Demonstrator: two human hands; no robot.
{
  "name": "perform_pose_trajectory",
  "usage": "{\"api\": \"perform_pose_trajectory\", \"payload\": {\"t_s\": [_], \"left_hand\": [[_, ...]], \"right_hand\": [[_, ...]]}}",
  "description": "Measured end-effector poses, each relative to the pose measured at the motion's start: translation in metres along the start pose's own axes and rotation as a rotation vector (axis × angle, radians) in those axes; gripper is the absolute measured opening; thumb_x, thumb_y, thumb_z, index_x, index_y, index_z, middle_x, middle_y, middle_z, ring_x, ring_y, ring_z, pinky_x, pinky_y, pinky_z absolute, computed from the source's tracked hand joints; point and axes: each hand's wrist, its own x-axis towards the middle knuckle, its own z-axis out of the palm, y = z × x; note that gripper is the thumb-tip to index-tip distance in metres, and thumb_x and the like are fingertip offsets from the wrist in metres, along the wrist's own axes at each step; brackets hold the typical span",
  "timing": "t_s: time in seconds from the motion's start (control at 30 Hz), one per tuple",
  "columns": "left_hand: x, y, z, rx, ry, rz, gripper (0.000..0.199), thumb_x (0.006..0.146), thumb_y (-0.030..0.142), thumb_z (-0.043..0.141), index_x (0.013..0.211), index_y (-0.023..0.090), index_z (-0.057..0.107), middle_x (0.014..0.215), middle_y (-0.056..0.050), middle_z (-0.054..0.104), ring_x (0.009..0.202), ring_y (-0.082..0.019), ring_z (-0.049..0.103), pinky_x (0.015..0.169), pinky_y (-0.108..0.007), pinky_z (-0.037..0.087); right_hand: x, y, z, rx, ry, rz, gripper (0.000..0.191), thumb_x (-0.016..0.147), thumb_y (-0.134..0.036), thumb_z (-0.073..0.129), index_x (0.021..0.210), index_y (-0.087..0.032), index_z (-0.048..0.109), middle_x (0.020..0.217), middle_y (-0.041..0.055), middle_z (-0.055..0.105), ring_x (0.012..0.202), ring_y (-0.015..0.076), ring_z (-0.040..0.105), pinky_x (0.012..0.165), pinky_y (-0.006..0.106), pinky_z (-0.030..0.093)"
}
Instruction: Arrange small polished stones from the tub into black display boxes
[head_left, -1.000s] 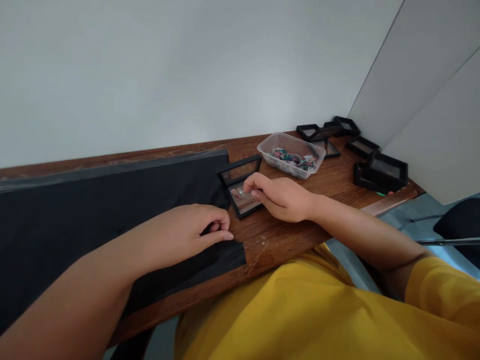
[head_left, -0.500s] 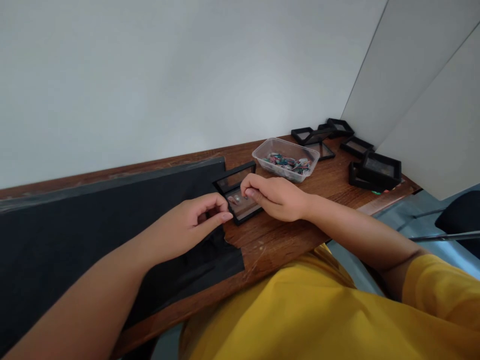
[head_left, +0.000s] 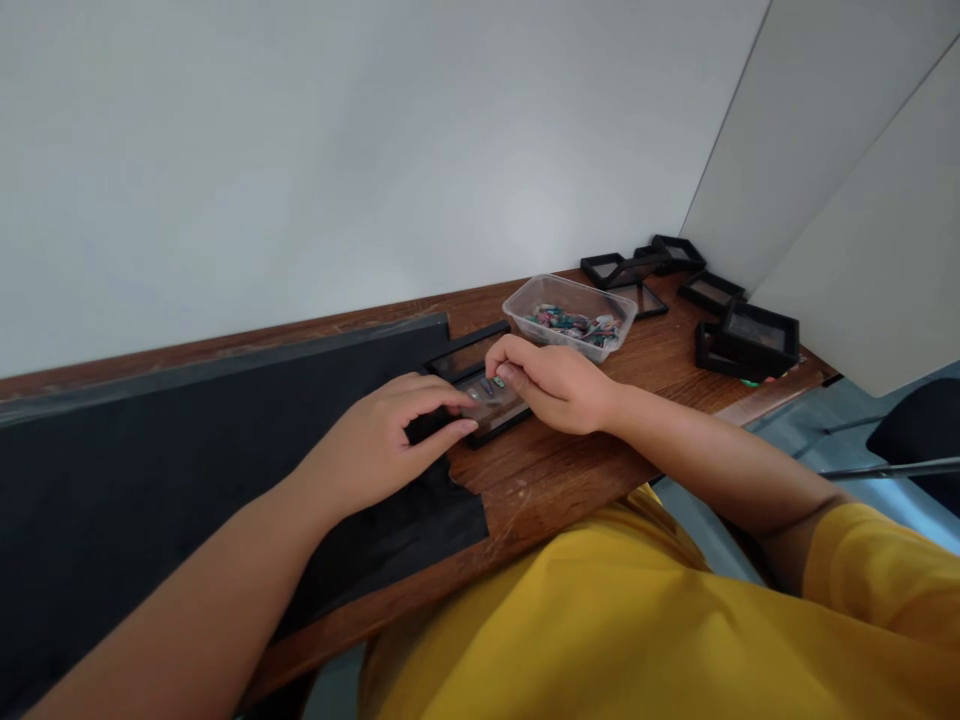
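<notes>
A black hinged frame with a clear window lies open on the wooden table, its lid tilted up at the back. A few small shiny pieces rest on the window. Over the frame's left edge is my left hand, thumb and forefinger apart and nothing seen between them. My right hand is over the frame's right part, its fingers curled in beside a small green piece; whether they grip anything is hidden.
Behind my right hand stands a clear plastic tub of small colourful pieces. More black frames are at the back right. A black sheet covers the table's left part, against a white wall.
My left hand has moved right, its thumb and forefinger now further over the frame. My right hand has shifted slightly, and a green piece now shows by its fingertips.
</notes>
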Motion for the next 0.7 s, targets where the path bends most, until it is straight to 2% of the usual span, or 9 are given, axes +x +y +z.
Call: {"api": "perform_pose_trajectory", "payload": {"t_s": [0.1,0.27,0.43,0.7], "left_hand": [[0.001,0.000,0.004,0.085,0.006,0.063,0.045,0.100,0.059,0.051,0.113,0.028,0.080,0.118,-0.008,0.076,0.111,-0.029,0.064,0.104,-0.047,0.052],[0.001,0.002,0.006,0.193,-0.015,0.117,0.049,0.103,0.057,0.047,0.116,0.026,0.082,0.116,-0.011,0.075,0.107,-0.031,0.063,0.101,-0.048,0.052],[0.000,0.003,0.008,0.211,-0.028,0.141,0.050,0.104,0.057,0.046,0.114,0.024,0.082,0.112,-0.010,0.076,0.101,-0.029,0.064,0.098,-0.046,0.052],[0.001,0.002,0.013,0.205,0.027,0.167,0.051,0.104,0.057,0.046,0.117,0.021,0.079,0.112,-0.011,0.076,0.103,-0.030,0.066,0.097,-0.047,0.054]], "right_hand": [[0.000,0.000,-0.001,0.005,0.012,0.027,0.020,0.108,-0.033,0.030,0.108,-0.022,0.047,0.083,0.0005,0.062,0.066,0.0167,0.052,0.068,0.030,0.036],[-0.001,-0.001,-0.002,0.016,0.060,0.026,0.020,0.107,-0.032,0.031,0.107,-0.022,0.048,0.082,0.0007,0.062,0.068,0.0166,0.053,0.068,0.029,0.037],[-0.001,-0.001,-0.001,0.037,0.074,0.011,0.021,0.108,-0.033,0.031,0.107,-0.022,0.048,0.082,0.0002,0.061,0.068,0.0155,0.054,0.068,0.028,0.037],[0.001,0.002,0.004,0.049,0.052,-0.024,0.021,0.108,-0.033,0.031,0.107,-0.022,0.048,0.083,0.0002,0.061,0.067,0.0156,0.052,0.067,0.028,0.036]]}}
